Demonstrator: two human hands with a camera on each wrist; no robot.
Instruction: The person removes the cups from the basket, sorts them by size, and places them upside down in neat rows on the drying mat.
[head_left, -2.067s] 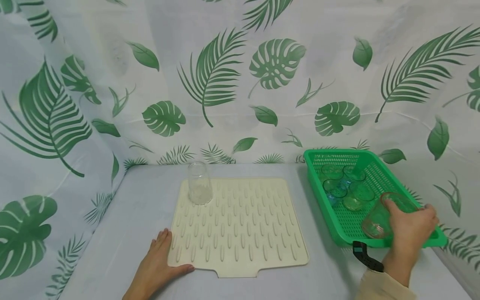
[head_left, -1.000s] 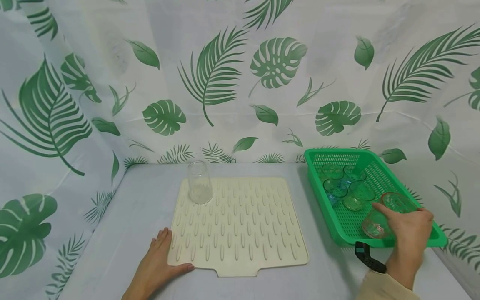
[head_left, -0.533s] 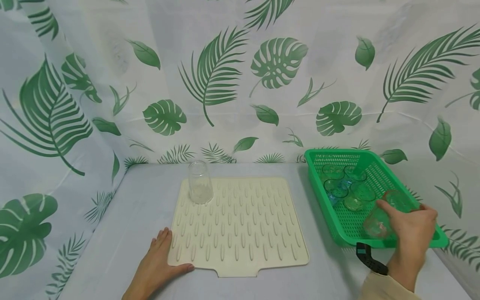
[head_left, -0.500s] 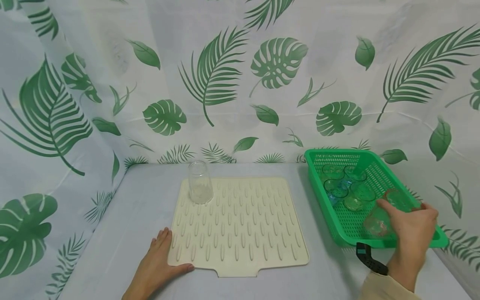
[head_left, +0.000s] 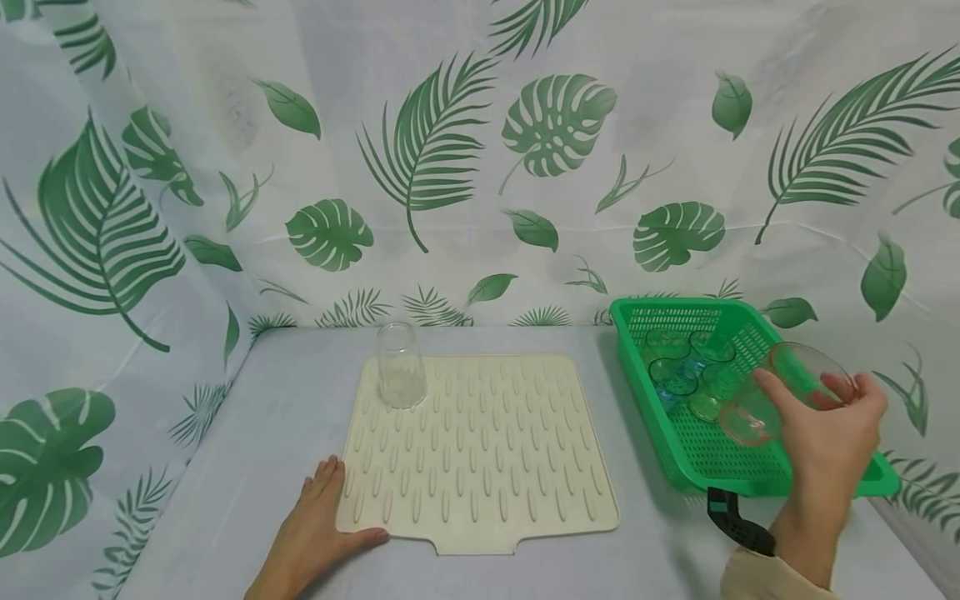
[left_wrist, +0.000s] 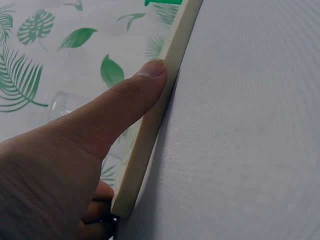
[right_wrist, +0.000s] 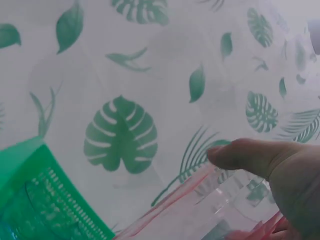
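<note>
My right hand (head_left: 832,429) grips a clear pink-tinted drinking glass (head_left: 750,412) between thumb and fingers, tilted with its wide mouth toward the upper right. The glass hangs over the near part of the green plastic basket (head_left: 678,471). In the right wrist view my thumb lies along the wall of the pink glass (right_wrist: 205,205). My left hand (head_left: 315,521) rests at the near left corner of the cream ribbed drying mat (head_left: 480,454), fingers along its left side. In the left wrist view the thumb touches the mat's edge (left_wrist: 142,157). A tall clear glass (head_left: 401,367) stands on the mat's far left corner.
Several more glasses, clear and bluish, stand in the far part of the basket, among them a dark-rimmed glass (head_left: 672,379). A white cloth (head_left: 262,392) covers the table. Behind hangs a leaf-print curtain (head_left: 465,167).
My right hand has lifted the pink glass upward from the near end of the basket's floor. The left hand and the mat have stayed in place.
</note>
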